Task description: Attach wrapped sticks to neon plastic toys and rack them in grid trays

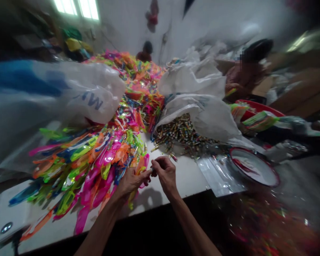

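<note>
- Pink-and-orange plastic piece: at the centre of the frame, rising just above the left thumb; lower part hidden by the hand.
- Left hand: thumb and fingers closed, seemingly clamped on that piece, above the near edge of the white table.
- Right hand: just right of centre, thumb and fingers drawn together, tips meeting the left fingertips. Cannot tell what, if anything, is pinched between; too small.
- Heap of bright plastic pieces: pink, orange, yellow-green, blue. Fans across centre left, right beside the left hand, and runs back toward the top centre.
- Small cylinders: many, spilling from the mouth of a white sack, right of centre.
- Clear plastic bag: flat at the table edge, right of the right hand. Just beside it, a white dish with dark red rim, holding red and white bits.
- Large plastic sack with blue print: upper left, beside the heap.
- Red tub: right side, holding bright strips.
- One person at upper right; another behind the heap, top centre.
</note>
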Demonstrator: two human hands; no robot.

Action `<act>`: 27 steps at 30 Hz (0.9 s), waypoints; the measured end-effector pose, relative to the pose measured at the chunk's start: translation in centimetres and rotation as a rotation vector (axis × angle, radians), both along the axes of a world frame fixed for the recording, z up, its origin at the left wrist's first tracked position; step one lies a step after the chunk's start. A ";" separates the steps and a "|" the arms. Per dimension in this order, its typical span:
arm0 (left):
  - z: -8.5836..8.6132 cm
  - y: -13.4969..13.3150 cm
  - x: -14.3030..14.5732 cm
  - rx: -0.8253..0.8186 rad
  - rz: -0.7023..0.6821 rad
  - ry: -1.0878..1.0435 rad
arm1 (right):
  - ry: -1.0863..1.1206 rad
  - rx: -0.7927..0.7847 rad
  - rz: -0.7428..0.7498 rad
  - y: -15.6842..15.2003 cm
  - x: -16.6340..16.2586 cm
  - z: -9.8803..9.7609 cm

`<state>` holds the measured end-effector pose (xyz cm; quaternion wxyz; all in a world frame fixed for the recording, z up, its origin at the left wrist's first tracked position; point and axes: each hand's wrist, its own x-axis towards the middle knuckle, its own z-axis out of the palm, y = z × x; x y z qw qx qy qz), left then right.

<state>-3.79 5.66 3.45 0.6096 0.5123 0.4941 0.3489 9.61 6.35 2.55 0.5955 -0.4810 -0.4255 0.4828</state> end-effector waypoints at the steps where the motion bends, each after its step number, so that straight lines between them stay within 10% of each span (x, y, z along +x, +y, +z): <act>1: -0.1 0.0 0.0 0.022 0.023 0.007 | 0.014 -0.003 -0.002 0.1 -0.2 0.0; 9: 0.3 2.3 -0.6 0.173 0.131 0.124 | 0.163 -0.064 -0.044 3.1 -1.2 -0.7; 16: 3.9 4.0 -2.7 0.336 0.677 0.110 | -0.052 -0.147 0.170 7.4 2.8 -1.3; 23: 3.3 1.3 -1.2 -0.013 0.235 -0.223 | -1.231 -0.274 -0.079 5.8 7.5 -3.4; 27: 1.2 1.2 0.3 -0.192 0.228 -0.323 | -1.055 -0.281 -0.066 5.2 7.3 -3.2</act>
